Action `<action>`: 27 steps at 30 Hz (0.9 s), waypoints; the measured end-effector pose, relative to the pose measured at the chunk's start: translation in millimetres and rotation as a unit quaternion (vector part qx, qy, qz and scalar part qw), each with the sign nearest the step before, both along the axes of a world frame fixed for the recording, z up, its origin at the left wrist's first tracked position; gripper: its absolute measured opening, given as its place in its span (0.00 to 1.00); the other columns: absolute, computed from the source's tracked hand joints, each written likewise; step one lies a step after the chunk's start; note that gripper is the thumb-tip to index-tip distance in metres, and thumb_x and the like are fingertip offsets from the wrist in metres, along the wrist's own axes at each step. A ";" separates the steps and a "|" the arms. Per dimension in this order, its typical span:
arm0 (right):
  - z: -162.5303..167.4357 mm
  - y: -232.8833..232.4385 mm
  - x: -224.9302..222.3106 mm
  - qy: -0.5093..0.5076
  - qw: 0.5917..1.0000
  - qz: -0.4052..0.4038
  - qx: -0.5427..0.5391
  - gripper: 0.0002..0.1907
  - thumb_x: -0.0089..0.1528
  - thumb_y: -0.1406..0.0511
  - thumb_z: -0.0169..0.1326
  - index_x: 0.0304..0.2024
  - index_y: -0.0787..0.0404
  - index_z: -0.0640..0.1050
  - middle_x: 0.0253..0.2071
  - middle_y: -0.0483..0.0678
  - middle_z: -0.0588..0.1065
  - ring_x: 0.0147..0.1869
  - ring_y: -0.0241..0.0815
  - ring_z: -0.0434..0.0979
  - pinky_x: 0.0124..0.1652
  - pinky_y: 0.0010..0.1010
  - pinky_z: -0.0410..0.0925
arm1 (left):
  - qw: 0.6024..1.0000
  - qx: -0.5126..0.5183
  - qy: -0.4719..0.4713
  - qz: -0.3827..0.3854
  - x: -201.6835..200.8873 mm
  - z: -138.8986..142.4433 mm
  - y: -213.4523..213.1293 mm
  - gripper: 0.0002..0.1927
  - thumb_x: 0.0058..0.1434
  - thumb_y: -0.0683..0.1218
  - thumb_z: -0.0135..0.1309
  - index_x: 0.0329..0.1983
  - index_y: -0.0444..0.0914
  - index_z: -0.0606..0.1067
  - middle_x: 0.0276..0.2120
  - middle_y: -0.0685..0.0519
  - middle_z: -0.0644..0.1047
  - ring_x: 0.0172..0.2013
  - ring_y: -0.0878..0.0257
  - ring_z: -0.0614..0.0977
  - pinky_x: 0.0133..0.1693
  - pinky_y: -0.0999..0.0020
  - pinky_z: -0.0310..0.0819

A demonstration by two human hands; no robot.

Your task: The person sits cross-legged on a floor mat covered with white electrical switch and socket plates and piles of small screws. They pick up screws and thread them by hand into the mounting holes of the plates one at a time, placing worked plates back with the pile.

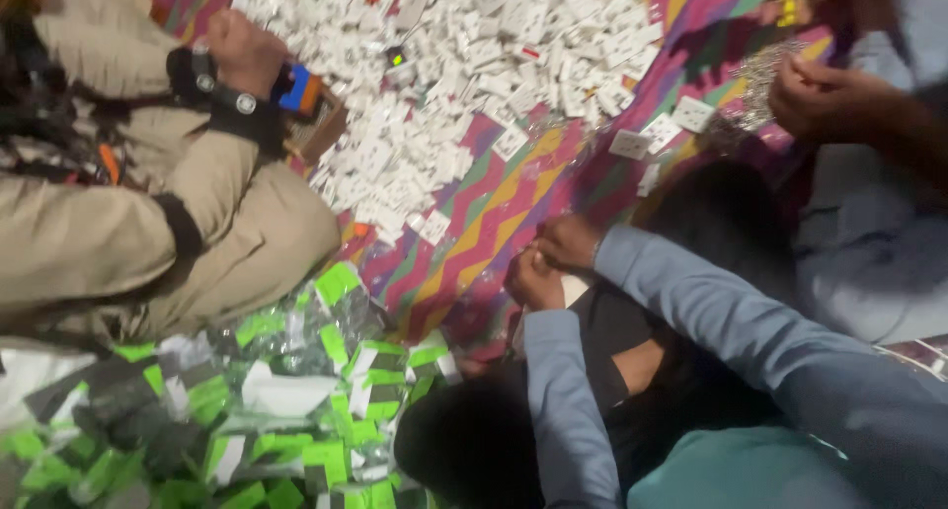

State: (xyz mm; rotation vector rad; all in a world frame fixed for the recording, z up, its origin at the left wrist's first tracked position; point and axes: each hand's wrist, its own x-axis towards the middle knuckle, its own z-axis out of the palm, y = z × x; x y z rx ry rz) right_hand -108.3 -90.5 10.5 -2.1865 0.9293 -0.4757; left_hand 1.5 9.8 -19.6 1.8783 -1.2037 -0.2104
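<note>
Striped cloth (494, 208), far edge: white cards (474, 65) heaped unsorted; green packets (296, 410) piled nearer.
My left hand (533, 280) and right hand (568, 240) met, pinching one white card (573, 290).

**Small white piece pressed between two hands**

The left hand (534, 280) and right hand (567, 242) meet close together, both in blue sleeves, above a striped mat (494, 213) of pink, yellow and green zigzags. Between them shows a small white piece (573, 289), flat and pale, mostly hidden by the fingers; its exact shape cannot be told. The hands touch each other, fingers curled round the piece, just beside the near edge of the mat.
</note>
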 end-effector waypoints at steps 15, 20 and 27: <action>15.5 5.9 2.6 0.015 0.994 -0.041 0.096 0.16 0.66 0.57 0.54 0.39 0.62 0.84 0.35 0.61 0.79 0.40 0.62 0.81 0.41 0.47 0.72 | 0.996 0.005 0.086 -0.001 -9.5 8.4 -3.3 0.08 0.55 0.33 0.58 0.38 0.34 0.78 0.38 0.41 0.79 0.42 0.44 0.81 0.45 0.54 0.76; 5.7 4.8 1.7 -0.017 0.992 -0.045 0.117 0.16 0.67 0.57 0.53 0.45 0.62 0.83 0.37 0.62 0.79 0.40 0.61 0.82 0.40 0.44 0.73 | 0.999 -0.006 0.044 0.006 -9.0 13.1 -0.5 0.07 0.57 0.36 0.59 0.38 0.35 0.77 0.37 0.42 0.80 0.41 0.43 0.80 0.45 0.51 0.74; -11.4 4.5 0.4 -0.024 0.994 -0.026 0.101 0.13 0.66 0.62 0.55 0.44 0.63 0.84 0.35 0.61 0.80 0.38 0.59 0.82 0.39 0.43 0.72 | 0.994 0.053 0.094 -0.003 -12.2 -0.3 3.0 0.05 0.67 0.40 0.53 0.45 0.38 0.75 0.41 0.42 0.81 0.43 0.42 0.83 0.44 0.50 0.75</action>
